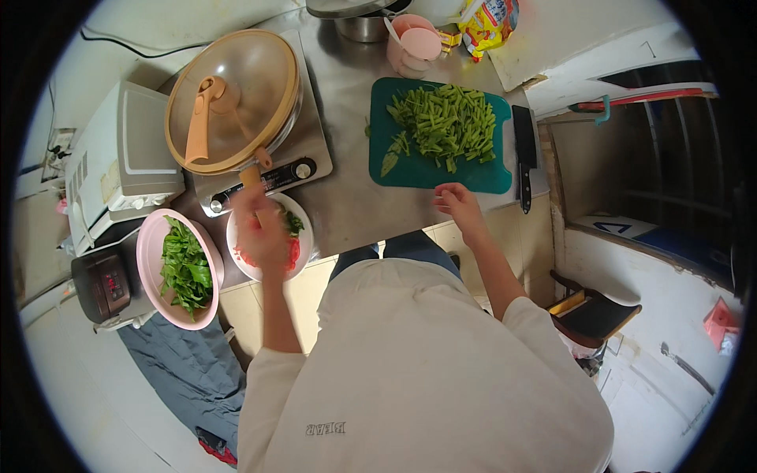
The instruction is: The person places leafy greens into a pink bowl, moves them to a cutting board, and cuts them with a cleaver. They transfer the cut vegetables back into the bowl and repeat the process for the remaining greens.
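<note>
My left hand (260,227) is motion-blurred above a white plate (309,236) of chopped red and green pieces. Its fingers are at the end of the handle (251,176) of a pan with a glass lid (260,65); blur hides whether they grip it. The pan stands on an induction cooker (319,148). Near the counter's front edge, below a green cutting board (408,174), my right hand (452,201) is empty with fingers loosely curled. Cut green stems (455,124) are heaped on the board. A cleaver (525,154) lies to its right.
A pink basin (145,260) of leafy greens (186,266) stands front left, beside a rice cooker (100,287) and a white appliance (127,154). Behind the board are a pink container (414,44), a metal pot (361,29) and a yellow packet (488,26). A chair (597,313) is at right.
</note>
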A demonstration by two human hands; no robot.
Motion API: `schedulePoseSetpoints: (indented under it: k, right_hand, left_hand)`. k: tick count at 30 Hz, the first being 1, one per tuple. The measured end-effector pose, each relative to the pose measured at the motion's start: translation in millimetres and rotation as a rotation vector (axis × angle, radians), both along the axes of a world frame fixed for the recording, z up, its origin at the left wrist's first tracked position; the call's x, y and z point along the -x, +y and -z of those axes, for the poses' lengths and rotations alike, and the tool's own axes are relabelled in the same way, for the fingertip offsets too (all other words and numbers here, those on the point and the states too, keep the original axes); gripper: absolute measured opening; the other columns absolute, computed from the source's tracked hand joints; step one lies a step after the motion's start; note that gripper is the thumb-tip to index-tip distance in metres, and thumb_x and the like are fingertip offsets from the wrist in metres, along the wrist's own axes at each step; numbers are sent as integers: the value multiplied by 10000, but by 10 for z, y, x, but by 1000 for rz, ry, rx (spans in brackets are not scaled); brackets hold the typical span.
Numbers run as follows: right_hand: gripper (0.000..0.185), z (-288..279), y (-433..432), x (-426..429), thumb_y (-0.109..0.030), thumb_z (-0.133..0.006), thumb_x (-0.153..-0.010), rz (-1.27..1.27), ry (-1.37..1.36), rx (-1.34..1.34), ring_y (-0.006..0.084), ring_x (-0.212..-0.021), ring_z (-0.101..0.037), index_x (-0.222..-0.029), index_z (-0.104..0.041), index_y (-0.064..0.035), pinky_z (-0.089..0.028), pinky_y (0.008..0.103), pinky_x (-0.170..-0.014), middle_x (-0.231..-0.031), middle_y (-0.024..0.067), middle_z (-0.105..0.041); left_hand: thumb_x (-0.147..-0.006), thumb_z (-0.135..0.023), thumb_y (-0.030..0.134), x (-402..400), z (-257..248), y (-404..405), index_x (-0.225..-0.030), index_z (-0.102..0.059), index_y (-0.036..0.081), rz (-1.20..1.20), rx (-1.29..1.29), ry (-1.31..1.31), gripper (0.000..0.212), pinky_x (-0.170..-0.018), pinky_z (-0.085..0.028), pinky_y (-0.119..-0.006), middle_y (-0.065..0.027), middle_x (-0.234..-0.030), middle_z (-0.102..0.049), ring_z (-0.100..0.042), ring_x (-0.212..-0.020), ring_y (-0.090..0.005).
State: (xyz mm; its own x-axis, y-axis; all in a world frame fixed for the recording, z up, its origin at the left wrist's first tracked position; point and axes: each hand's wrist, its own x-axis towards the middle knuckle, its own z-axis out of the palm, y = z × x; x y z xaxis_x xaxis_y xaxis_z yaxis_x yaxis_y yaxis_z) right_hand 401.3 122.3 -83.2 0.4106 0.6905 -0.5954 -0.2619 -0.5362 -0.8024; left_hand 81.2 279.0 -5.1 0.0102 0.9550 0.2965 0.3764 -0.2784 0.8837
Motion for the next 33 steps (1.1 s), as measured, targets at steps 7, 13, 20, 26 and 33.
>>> schedulePoseSetpoints:
  k: [7, 13, 20, 26, 33]
  right_hand:
    - [324, 725, -10, -539, -219, -620, -916, -115, -673, -10, 301, -900, -645, -1141, -579, 10, -530, 373, -773, -1098, 172, -588]
    - [376, 405, 416, -427, -252, -685, -885, -186, -964, 330, 361, -980, -599, -1128, -551, 1, -541, 437, -720, -1075, 176, -545]
    - [217, 719, 314, -592, -153, -659, -893, -107, -933, 288, 367, -905, -603, -1010, -522, -32, -522, 459, -700, -1017, 148, -540]
    - [213, 667, 225, -542, -124, -663, -868, -1, -844, 150, 372, -836, -597, -956, -490, -38, -485, 466, -715, -970, 158, -563]
    - [299, 751, 352, -585, -143, -712, -830, 155, -657, 58, 315, -813, -620, -1040, -542, -14, -505, 406, -743, -941, 150, -590]
  left_hand:
    - [-815, -670, 69, -1762, 1412, 253, -1255, -563, 19, 226, 174, 374, 456, -934, -462, -429, -211, -1163, -583, -557, -1114, -374]
    - [-826, -641, 64, -2141, 1663, 695, -1120, -625, -3, 113, 323, 571, 302, -884, -484, -448, -198, -1092, -622, -593, -1028, -387]
    - [-838, -648, 92, -2142, 1545, 644, -965, -628, 3, 157, 259, 515, 157, -811, -493, -452, -186, -989, -627, -605, -926, -384]
    - [-806, -717, 92, -2436, 1493, 61, -1012, -584, -23, 202, 163, 661, 271, -790, -498, -458, -203, -1018, -572, -562, -971, -377]
    - [-768, -734, 10, -2531, 1535, 64, -1001, -546, -26, 276, 202, 757, 301, -751, -512, -481, -208, -992, -569, -563, -925, -377]
